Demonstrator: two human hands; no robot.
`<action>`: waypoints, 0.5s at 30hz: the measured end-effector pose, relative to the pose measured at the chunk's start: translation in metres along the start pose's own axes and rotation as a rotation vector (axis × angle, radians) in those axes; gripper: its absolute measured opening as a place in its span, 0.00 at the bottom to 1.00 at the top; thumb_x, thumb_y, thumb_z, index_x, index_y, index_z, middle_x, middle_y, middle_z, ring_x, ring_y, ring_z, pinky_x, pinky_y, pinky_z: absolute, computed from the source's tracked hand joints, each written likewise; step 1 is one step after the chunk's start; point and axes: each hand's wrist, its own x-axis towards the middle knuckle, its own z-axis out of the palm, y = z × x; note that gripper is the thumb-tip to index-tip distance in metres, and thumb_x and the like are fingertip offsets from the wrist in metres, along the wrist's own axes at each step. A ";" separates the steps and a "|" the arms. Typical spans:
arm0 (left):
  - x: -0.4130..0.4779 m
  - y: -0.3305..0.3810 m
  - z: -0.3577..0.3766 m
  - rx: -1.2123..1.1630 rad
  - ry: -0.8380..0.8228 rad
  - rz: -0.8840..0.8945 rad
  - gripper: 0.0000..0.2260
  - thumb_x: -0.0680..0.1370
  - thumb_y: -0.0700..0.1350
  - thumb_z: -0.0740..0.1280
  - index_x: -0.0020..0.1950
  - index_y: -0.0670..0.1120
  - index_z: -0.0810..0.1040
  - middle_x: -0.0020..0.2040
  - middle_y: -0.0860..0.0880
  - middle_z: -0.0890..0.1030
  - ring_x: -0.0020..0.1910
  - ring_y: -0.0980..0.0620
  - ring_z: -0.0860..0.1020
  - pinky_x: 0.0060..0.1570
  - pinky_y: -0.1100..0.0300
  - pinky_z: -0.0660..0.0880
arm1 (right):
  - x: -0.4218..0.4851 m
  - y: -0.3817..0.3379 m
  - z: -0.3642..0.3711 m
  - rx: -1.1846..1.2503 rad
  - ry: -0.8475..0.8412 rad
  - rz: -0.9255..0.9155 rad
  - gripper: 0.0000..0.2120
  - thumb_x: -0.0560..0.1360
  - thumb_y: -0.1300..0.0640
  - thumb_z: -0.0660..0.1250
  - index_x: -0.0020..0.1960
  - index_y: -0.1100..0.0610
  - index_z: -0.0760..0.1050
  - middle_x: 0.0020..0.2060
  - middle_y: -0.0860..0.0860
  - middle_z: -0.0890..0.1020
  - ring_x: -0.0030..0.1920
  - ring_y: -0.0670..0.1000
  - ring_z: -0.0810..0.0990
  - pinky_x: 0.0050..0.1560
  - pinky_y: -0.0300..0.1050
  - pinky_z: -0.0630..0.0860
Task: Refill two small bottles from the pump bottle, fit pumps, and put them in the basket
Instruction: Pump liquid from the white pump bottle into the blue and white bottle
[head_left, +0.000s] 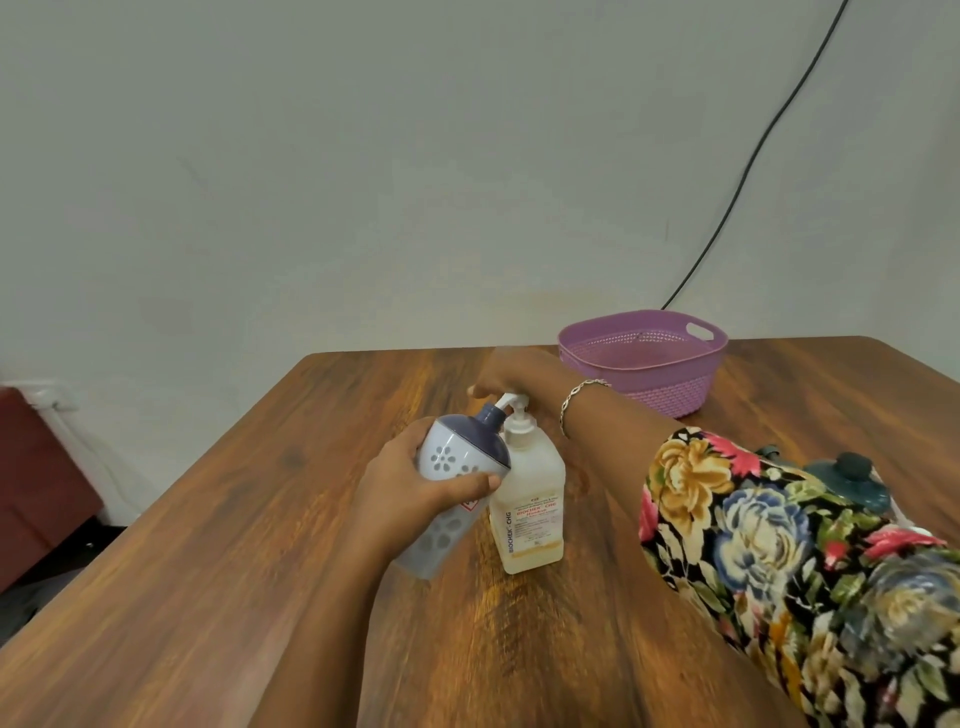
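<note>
My left hand (410, 493) grips a small white bottle with a dark blue top and flower cut-outs (457, 457), tilted so its open neck sits under the nozzle of the pump bottle (530, 499). The pump bottle is clear with pale liquid and a white pump, standing upright at the table's middle. My right hand (514, 374) rests on top of the pump head, fingers curled over it. A second small bottle with a dark green top (852, 483) shows partly behind my right sleeve. The purple basket (639, 358) stands empty at the back right.
The wooden table (260, 519) ends at a far edge near the pale wall. A black cable (753, 161) runs down the wall behind the basket. A dark red piece of furniture (36, 478) stands left of the table.
</note>
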 end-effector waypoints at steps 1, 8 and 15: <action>-0.001 0.000 0.000 0.004 0.001 -0.003 0.30 0.51 0.67 0.69 0.50 0.59 0.74 0.41 0.55 0.80 0.38 0.56 0.79 0.37 0.60 0.78 | 0.002 0.000 0.001 0.009 0.000 0.001 0.18 0.77 0.45 0.62 0.35 0.57 0.70 0.33 0.53 0.76 0.35 0.52 0.75 0.47 0.46 0.73; -0.004 -0.001 0.004 0.014 -0.005 -0.033 0.30 0.51 0.66 0.70 0.51 0.59 0.74 0.42 0.55 0.80 0.40 0.55 0.80 0.41 0.55 0.80 | 0.002 0.004 0.014 -0.042 0.123 -0.002 0.10 0.74 0.49 0.64 0.44 0.56 0.72 0.44 0.52 0.76 0.49 0.55 0.78 0.46 0.46 0.72; -0.005 0.005 0.002 0.028 0.009 -0.028 0.32 0.51 0.66 0.69 0.53 0.58 0.74 0.42 0.54 0.80 0.40 0.54 0.80 0.42 0.52 0.80 | -0.003 0.005 0.002 0.100 0.067 -0.016 0.17 0.76 0.46 0.63 0.37 0.58 0.70 0.31 0.53 0.76 0.30 0.52 0.75 0.37 0.43 0.73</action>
